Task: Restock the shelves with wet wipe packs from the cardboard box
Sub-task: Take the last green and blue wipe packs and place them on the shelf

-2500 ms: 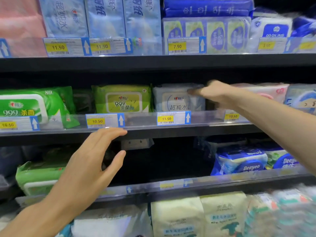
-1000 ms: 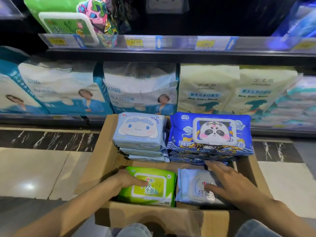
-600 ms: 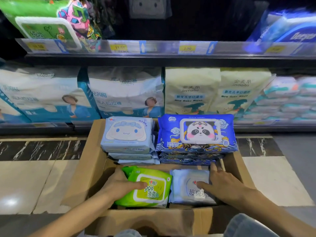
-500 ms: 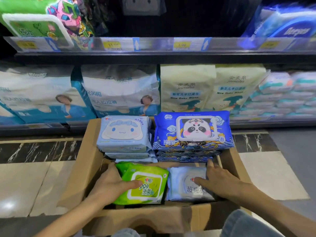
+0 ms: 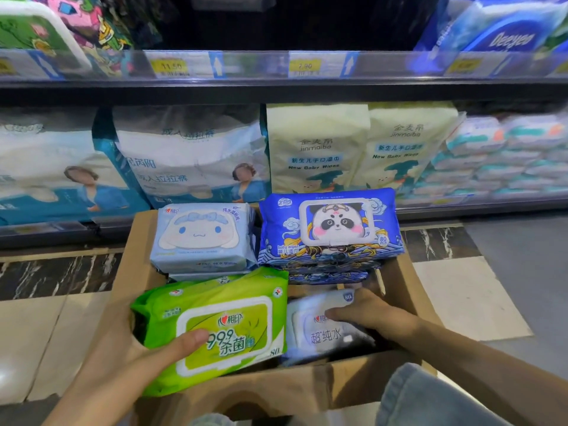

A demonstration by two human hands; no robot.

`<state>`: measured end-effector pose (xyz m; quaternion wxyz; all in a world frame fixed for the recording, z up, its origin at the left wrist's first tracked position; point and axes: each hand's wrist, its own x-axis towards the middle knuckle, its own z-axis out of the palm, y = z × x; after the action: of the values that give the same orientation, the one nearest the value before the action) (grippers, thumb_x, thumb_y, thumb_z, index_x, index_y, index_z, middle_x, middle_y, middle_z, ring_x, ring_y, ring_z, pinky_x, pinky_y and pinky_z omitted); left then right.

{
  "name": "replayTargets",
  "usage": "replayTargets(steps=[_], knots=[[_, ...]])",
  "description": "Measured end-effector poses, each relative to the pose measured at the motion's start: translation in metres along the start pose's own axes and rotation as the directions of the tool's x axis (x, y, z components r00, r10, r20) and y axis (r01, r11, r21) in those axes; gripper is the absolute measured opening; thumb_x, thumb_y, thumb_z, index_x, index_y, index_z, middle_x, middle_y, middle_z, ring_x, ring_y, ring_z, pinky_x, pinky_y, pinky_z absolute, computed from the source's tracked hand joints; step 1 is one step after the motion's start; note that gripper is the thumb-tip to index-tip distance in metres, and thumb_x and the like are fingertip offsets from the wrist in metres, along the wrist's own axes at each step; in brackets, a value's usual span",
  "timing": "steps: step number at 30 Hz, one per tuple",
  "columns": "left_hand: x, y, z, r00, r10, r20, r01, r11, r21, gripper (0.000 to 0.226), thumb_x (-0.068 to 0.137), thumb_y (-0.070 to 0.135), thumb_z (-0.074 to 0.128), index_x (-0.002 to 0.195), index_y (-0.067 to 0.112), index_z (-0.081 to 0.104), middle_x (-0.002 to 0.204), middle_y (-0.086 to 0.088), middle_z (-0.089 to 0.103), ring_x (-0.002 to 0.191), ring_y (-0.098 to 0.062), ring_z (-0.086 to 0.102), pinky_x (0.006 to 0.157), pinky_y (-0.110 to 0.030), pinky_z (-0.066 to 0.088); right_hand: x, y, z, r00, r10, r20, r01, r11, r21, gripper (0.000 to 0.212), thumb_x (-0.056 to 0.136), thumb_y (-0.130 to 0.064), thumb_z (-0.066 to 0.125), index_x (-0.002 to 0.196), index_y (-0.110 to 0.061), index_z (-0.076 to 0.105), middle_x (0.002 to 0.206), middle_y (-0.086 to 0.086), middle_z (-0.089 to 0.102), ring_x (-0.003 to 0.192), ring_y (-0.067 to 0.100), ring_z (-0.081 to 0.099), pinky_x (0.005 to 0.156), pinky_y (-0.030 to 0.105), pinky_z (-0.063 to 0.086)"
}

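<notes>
Left hand [image 5: 135,361] grips my green pack [image 5: 212,330], half out of the box [image 5: 421,305]; right hand [image 5: 368,312] pinches the white pack [image 5: 319,330] by one edge. Slick film, may slip on lift.

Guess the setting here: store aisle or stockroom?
Most likely a shop aisle. Shelf rails carry yellow price tags, baby wipes bags face outward, and a cardboard box of wipe packs sits on the tiled floor.

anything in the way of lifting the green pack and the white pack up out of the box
Nothing visible. The left hand grips the green wipe pack, the right hand the white wipe pack, both at the cardboard box's open near side.
</notes>
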<state>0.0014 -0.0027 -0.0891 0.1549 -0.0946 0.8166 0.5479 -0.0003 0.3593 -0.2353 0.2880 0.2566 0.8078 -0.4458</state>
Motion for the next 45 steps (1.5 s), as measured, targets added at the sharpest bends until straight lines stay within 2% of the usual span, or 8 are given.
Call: replayTargets(steps=[4, 10, 15, 21, 26, 36, 42, 45], knots=[[-0.001, -0.007, -0.006, 1.000, -0.025, -0.012, 0.025, 0.999, -0.028, 0.070, 0.045, 0.030, 0.090, 0.110, 0.029, 0.065, 0.088, 0.023, 0.077, 0.076, 0.006, 0.073, 0.065, -0.017, 0.052, 0.005, 0.009, -0.005, 0.958, -0.040, 0.284, -0.046, 0.956, 0.291, 0.068, 0.061, -0.025, 0.097, 0.120, -0.001, 0.074, 0.119, 0.016, 0.077, 0.116, 0.030, 0.072, 0.112, 0.046, 0.049], [-0.001, -0.002, -0.010, 0.997, -0.079, -0.017, 0.077, 0.994, -0.081, 0.069, 0.043, 0.042, 0.093, 0.105, 0.030, 0.064, 0.077, 0.025, 0.076, 0.073, 0.003, 0.073, 0.062, -0.017, 0.051, 0.007, -0.001, -0.005, 0.937, 0.142, 0.319, -0.222, 0.947, 0.233, 0.083, 0.047, -0.034, 0.103, 0.122, -0.012, 0.073, 0.108, 0.007, 0.082, 0.106, 0.025, 0.077, 0.098, 0.038, 0.056], [-0.004, -0.009, -0.018, 0.993, -0.119, -0.022, 0.117, 0.991, -0.071, 0.112, 0.008, 0.065, 0.090, 0.110, 0.025, 0.067, 0.088, 0.013, 0.080, 0.081, -0.008, 0.077, 0.071, -0.027, 0.053, -0.006, 0.000, 0.001, 0.927, 0.017, 0.374, -0.156, 0.925, 0.347, 0.053, 0.070, -0.016, 0.095, 0.119, -0.005, 0.076, 0.118, 0.016, 0.077, 0.114, 0.030, 0.073, 0.109, 0.045, 0.051], [-0.011, 0.003, -0.029, 0.995, -0.090, -0.039, 0.087, 0.993, -0.079, 0.117, -0.002, 0.074, 0.085, 0.103, 0.025, 0.069, 0.085, 0.011, 0.080, 0.075, -0.008, 0.077, 0.071, -0.031, 0.055, -0.037, -0.030, -0.004, 0.959, -0.275, 0.063, 0.259, 0.948, 0.186, 0.052, 0.067, -0.031, 0.095, 0.114, -0.024, 0.075, 0.106, -0.006, 0.082, 0.101, 0.013, 0.077, 0.096, 0.043, 0.060], [-0.017, 0.019, -0.035, 0.999, 0.006, -0.052, -0.013, 0.991, -0.136, 0.102, 0.009, 0.056, 0.097, 0.101, 0.020, 0.070, 0.087, 0.005, 0.081, 0.073, -0.012, 0.078, 0.055, -0.021, 0.060, -0.075, -0.052, -0.031, 0.939, -0.341, 0.036, 0.320, 0.909, 0.268, 0.052, 0.073, -0.018, 0.093, 0.119, -0.023, 0.070, 0.110, -0.003, 0.081, 0.102, 0.019, 0.078, 0.096, 0.045, 0.059], [-0.031, 0.076, -0.071, 0.968, 0.222, -0.113, -0.234, 0.966, -0.110, 0.112, 0.012, 0.063, 0.095, 0.114, 0.022, 0.072, 0.102, -0.002, 0.080, 0.092, -0.027, 0.078, 0.094, -0.053, 0.054, -0.166, -0.092, -0.092, 0.886, -0.450, -0.111, 0.461, 0.836, 0.297, 0.053, 0.071, -0.007, 0.085, 0.119, -0.019, 0.068, 0.103, 0.001, 0.083, 0.095, 0.017, 0.079, 0.075, 0.027, 0.062], [-0.024, 0.141, -0.086, 0.880, 0.445, -0.165, -0.458, 0.887, -0.055, 0.088, 0.028, 0.053, 0.098, 0.108, 0.025, 0.072, 0.095, 0.005, 0.081, 0.084, -0.017, 0.079, 0.072, -0.033, 0.063, -0.199, -0.149, -0.145, 0.774, -0.580, -0.256, 0.628, 0.754, 0.191, 0.047, 0.075, -0.016, 0.084, 0.119, -0.025, 0.071, 0.105, 0.000, 0.082, 0.096, 0.020, 0.079, 0.079, 0.036, 0.061], [-0.015, 0.178, -0.094, 0.818, 0.539, -0.202, -0.561, 0.825, -0.068, 0.068, 0.042, 0.040, 0.096, 0.104, 0.027, 0.072, 0.091, 0.013, 0.080, 0.080, -0.008, 0.078, 0.061, -0.015, 0.058, -0.207, -0.175, -0.165, 0.688, -0.619, -0.379, 0.703, 0.698, 0.134, 0.049, 0.068, -0.024, 0.085, 0.115, -0.025, 0.072, 0.100, -0.007, 0.083, 0.090, 0.012, 0.079, 0.071, 0.023, 0.060]])
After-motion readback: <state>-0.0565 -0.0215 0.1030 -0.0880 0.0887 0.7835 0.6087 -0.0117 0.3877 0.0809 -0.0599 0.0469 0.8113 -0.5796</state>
